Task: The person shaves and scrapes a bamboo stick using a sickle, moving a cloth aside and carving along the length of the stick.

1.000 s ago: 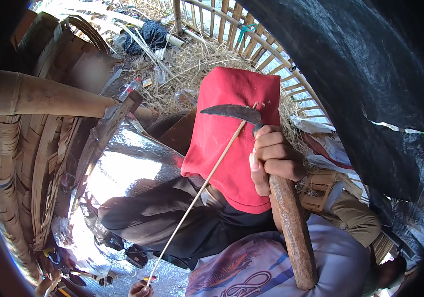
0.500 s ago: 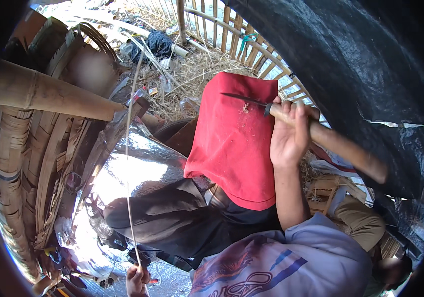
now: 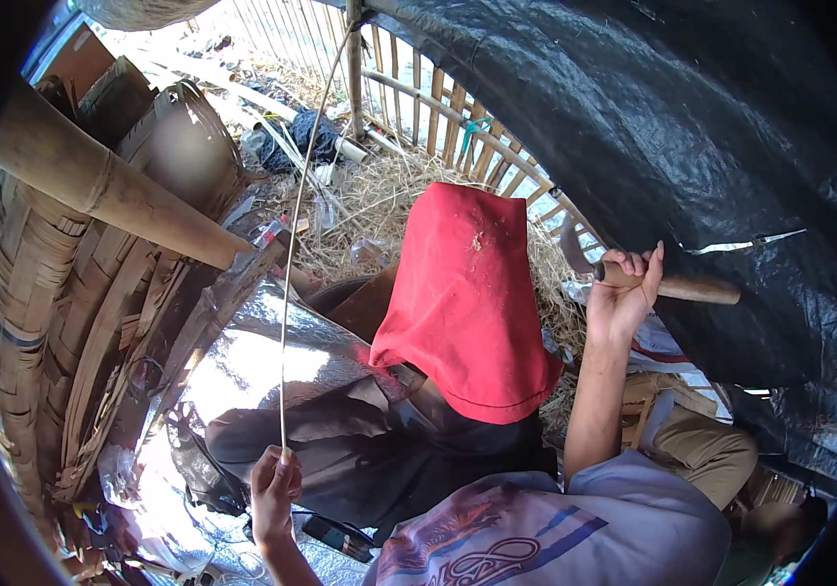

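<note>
The fingers (image 3: 280,467) of the left hand (image 3: 277,488) pinch the lower end of a long, thin, pale strip (image 3: 285,361), which rises in a gentle bow toward a fence post. The fingers of the right hand (image 3: 626,293) curl loosely round the wooden handle of a curved knife (image 3: 700,290), one finger raised off it. The blade, blurred, is out to the right, apart from both the strip and the red cloth (image 3: 458,303) draped over the lap. A few pale shavings (image 3: 477,240) lie on the cloth. This seems a moment of handling the strip, not of cutting; any blade work would call for a firmer right grip. Beyond are straw (image 3: 394,195) and a slatted fence (image 3: 448,112).
</note>
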Motion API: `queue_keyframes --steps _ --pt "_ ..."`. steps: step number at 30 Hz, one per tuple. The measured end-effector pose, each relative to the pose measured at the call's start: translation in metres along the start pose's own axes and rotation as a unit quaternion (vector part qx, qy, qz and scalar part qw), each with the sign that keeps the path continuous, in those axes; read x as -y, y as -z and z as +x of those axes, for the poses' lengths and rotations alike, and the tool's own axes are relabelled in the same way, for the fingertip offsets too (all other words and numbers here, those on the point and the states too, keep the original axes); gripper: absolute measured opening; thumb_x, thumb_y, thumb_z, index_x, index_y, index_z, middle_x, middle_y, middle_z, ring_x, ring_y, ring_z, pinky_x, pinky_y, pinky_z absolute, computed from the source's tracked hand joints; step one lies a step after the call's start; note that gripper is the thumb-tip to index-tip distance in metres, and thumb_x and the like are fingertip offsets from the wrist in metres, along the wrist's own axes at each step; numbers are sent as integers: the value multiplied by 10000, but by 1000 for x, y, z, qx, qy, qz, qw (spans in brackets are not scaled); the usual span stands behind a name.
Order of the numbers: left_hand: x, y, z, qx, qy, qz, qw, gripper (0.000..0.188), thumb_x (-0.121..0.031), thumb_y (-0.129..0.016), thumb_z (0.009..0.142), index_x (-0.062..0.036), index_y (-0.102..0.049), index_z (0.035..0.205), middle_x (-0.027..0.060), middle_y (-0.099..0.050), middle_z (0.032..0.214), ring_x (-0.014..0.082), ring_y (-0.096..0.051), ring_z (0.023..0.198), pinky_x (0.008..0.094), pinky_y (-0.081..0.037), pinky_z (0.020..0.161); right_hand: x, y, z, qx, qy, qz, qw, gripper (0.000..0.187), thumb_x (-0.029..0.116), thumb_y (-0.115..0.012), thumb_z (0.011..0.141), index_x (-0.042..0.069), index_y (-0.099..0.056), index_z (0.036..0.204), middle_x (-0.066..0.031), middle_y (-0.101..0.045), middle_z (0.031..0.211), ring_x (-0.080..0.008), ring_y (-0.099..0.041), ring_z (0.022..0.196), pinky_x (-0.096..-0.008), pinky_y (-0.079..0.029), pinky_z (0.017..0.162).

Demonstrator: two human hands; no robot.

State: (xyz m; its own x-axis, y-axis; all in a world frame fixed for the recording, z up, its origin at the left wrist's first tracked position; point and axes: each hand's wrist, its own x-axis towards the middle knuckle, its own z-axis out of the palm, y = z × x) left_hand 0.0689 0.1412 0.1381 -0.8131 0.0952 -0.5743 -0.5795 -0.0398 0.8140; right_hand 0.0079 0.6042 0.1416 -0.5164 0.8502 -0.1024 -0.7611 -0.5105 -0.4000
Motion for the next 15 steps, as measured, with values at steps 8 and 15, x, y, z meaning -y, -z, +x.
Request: queue_keyframes --steps 8,15 --pt "9 -35 7 16 -12 -51 998 205 -213 -514 965 -79 -503 810 -73 -352 572 8 -253 463 204 -165 414 -47 -43 -46 322 -78 -260 907 215 143 -614 899 151 -399 915 32 -367 597 -75 -362 489 -256 -352 493" --pt "22 -27 -5 -20 -25 -82 996 201 -211 -509 970 -101 -498 803 -76 -354 575 5 -265 465 196 -177 414 -74 -68 -12 243 -57 -242 938 229 143 -632 886 146 -408 844 43 -338 535 -50 -322 406 -214 -257 387"
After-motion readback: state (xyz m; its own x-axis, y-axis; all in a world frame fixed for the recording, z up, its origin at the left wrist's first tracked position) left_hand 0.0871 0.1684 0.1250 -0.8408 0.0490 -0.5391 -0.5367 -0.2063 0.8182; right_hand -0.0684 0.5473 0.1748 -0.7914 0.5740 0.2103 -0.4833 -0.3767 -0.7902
